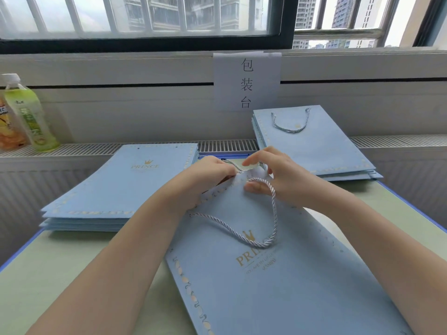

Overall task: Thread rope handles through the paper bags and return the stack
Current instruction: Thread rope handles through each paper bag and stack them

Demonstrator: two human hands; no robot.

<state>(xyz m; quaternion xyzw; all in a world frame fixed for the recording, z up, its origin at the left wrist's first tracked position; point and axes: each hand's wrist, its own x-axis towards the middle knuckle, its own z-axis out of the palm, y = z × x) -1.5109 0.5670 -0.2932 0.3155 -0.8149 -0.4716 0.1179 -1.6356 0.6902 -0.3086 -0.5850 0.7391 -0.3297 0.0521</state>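
Note:
A flat light-blue paper bag (278, 286) with gold "PRINCE" print lies in front of me on the table. A twisted white rope handle (244, 239) hangs in a loop across its face. At the bag's top edge, my left hand (210, 174) pinches a second rope (233, 163) by the rim. My right hand (273, 175) holds the other side of that rope, thumb pressed on the bag near the first handle's end.
A stack of bags without handles (116, 187) lies at the left. A stack of bags with rope handles (312, 143) sits at the back right. A green drink bottle (27, 112) and a snack packet (9, 126) stand on the sill. The pale green table (60, 267) has a blue edge.

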